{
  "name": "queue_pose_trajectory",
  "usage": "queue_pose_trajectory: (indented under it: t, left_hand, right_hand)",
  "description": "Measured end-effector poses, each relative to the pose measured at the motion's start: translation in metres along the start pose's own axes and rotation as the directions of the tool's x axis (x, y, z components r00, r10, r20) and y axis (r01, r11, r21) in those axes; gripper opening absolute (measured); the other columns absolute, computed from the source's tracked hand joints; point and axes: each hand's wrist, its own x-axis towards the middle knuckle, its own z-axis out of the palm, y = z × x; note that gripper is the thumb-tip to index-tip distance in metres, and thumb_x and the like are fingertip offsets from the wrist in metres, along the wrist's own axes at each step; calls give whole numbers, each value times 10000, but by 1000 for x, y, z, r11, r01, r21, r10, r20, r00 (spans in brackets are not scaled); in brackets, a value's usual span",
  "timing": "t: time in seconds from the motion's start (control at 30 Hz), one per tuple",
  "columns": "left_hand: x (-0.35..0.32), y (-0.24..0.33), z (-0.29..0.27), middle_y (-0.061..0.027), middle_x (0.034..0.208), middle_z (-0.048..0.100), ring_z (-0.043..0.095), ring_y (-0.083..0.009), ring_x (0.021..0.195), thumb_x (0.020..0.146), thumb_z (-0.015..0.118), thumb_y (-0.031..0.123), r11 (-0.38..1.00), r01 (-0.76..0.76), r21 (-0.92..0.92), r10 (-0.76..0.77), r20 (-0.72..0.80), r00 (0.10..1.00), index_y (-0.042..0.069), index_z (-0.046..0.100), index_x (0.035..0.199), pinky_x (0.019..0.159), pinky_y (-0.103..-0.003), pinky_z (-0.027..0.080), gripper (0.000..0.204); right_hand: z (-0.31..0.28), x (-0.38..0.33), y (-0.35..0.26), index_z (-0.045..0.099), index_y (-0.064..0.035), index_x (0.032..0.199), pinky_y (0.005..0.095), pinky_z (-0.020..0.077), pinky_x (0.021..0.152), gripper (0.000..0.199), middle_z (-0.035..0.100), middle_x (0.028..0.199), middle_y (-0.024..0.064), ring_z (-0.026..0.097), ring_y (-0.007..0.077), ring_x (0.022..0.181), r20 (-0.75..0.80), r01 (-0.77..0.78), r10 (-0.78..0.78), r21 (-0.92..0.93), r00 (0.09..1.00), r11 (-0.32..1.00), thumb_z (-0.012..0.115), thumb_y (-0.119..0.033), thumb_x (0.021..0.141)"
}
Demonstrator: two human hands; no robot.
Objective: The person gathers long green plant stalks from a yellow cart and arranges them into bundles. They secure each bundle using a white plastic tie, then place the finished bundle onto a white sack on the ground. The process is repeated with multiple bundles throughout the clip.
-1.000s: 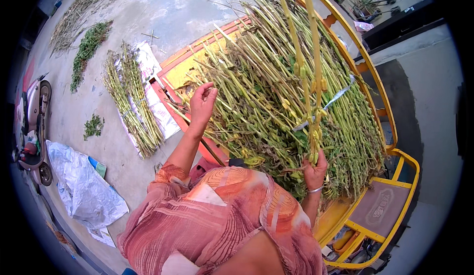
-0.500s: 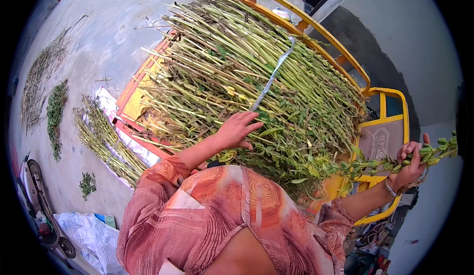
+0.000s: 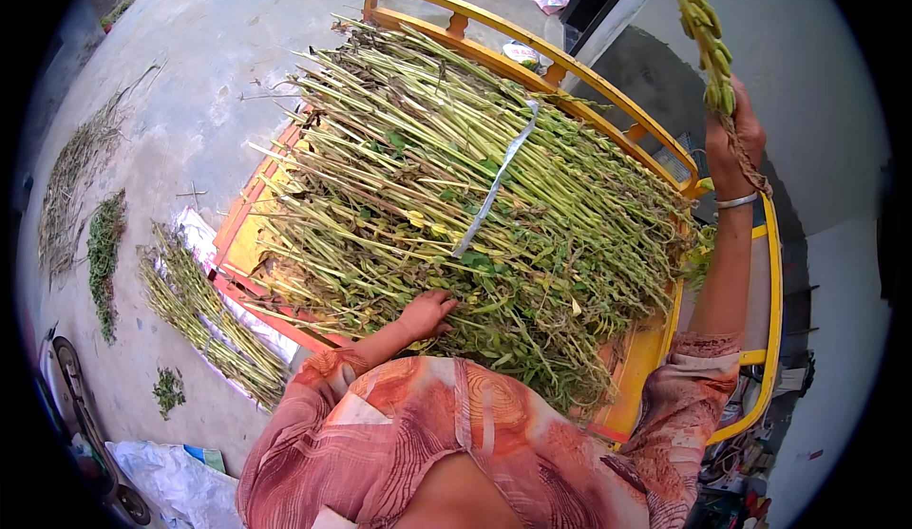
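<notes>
A big heap of long green plant stalks lies across a yellow and orange cart bed, tied by a pale strap. My left hand rests flat on the near edge of the heap, fingers spread among the leaves. My right hand is raised high at the right, closed around a stalk with green pods that runs up out of the picture. A metal bangle sits on that wrist. I wear a patterned pink and orange top.
The cart's yellow rail curves round the far and right sides. Smaller bundles of stalks lie on white sacking on the concrete ground at the left, with more green piles beyond. A wheel and a white sack are at lower left.
My right hand has lifted the pod stalk from low at the cart's right side to high above it. My left hand has dropped from the top of the heap to its near edge.
</notes>
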Motion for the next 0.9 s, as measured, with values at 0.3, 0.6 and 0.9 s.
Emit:
queue_pose_trajectory:
  t: [0.3, 0.6, 0.9]
  left_hand:
    - [-15, -7, -56, -169, 1129, 561, 534, -372, 1012, 769, 709, 228, 980, 147, -137, -183, -304, 935, 39, 577, 1101, 854, -435, 459, 404]
    - [-21, -10, -51, -161, 1109, 572, 553, -367, 1002, 774, 707, 207, 954, 247, -170, -286, -267, 920, 40, 596, 1044, 850, -433, 470, 336]
    - [-29, -3, -49, -150, 1080, 580, 562, -361, 993, 771, 706, 192, 940, 208, -271, -286, -292, 913, 61, 603, 1048, 831, -417, 483, 323]
  right_hand:
    - [244, -250, 112, 514, -193, 1193, 471, 493, 698, 551, 596, 941, 138, 605, 368, 850, 620, -219, 358, -291, 698, 931, 697, -85, 685]
    - [248, -250, 124, 584, -122, 1129, 418, 503, 717, 493, 619, 982, 127, 609, 332, 871, 578, -259, 223, -22, 785, 966, 742, -185, 666]
    - [222, -222, 112, 620, -61, 1009, 407, 500, 698, 451, 624, 927, 116, 603, 311, 865, 610, -170, 167, -53, 775, 984, 769, -366, 712]
